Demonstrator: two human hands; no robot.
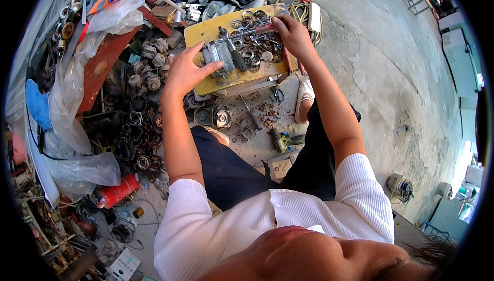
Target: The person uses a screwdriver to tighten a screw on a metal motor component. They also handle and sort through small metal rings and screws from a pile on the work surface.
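Note:
A silver motor-like metal part with ribbed sides (220, 53) lies on a yellow board-topped stand (194, 34). My left hand (186, 71) is at its left side, thumb and index finger spread wide apart, with the thumb lying over its near side. My right hand (292, 35) is closed on the clear reddish handle of a screwdriver (247, 34). The screwdriver's long shaft reaches left across the board to the metal part; whether the tip touches it, I cannot tell. A dark-handled tool (237, 60) rests just right of the part.
Rings and bearings (252, 53) cover the board's right side. Below lie a green-black power drill (282, 141), scissors (278, 94) and dark scraps. Heaped motor parts (139, 126), plastic sheeting (77, 165) and a red cylinder (118, 190) crowd the left. Concrete floor (370, 65) extends right.

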